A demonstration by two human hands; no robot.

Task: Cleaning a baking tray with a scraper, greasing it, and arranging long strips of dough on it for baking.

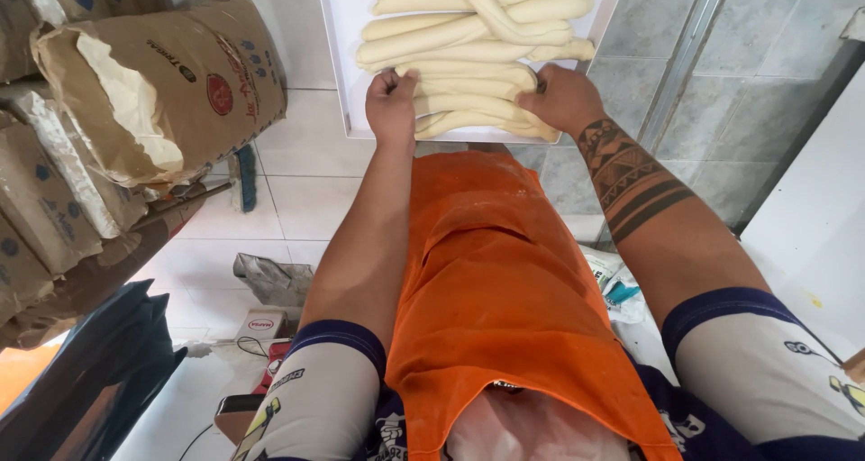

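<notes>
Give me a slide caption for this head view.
Both hands grip dough ropes on a white tray.

Bright, even daylight – soft shadows only, no strong glare. The picture is sharp in the middle; the wide lens bends the edges.

White square floor tiles [297,146] spread under even daylight. On the left, brown paper sacks [162,82] lie stacked, one torn open. A grey tiled wall [766,55] with a metal strip [689,46] stands on the right. A broom head [245,177] lies by the sacks.
</notes>
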